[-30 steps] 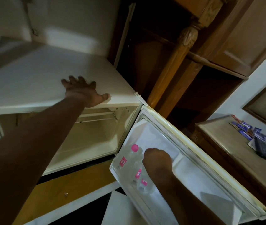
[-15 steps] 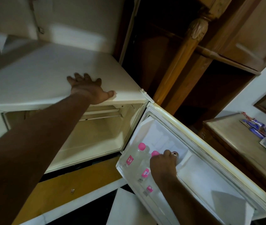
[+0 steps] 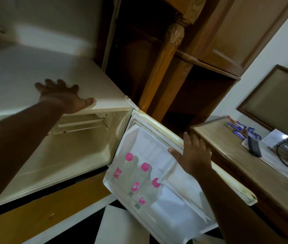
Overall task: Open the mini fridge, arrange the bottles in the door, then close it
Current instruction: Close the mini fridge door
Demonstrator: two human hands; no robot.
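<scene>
Fridge (image 3: 55, 155): open, interior bare. Door (image 3: 183, 138): swung wide. Left hand (image 3: 62, 97): flat on fridge top, fingers spread. Right hand (image 3: 194, 155): spread wide, empty, at door's upper edge. Bottles (image 3: 139, 180): three, pink-capped, upright in door shelf.

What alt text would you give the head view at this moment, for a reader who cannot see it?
A mini fridge door hangs open with three pink-capped bottles standing in a row on its shelf. The right hand, open, reaches to the door's upper edge; the left hand lies flat on the fridge top. A wooden desk stands to the right.
</scene>
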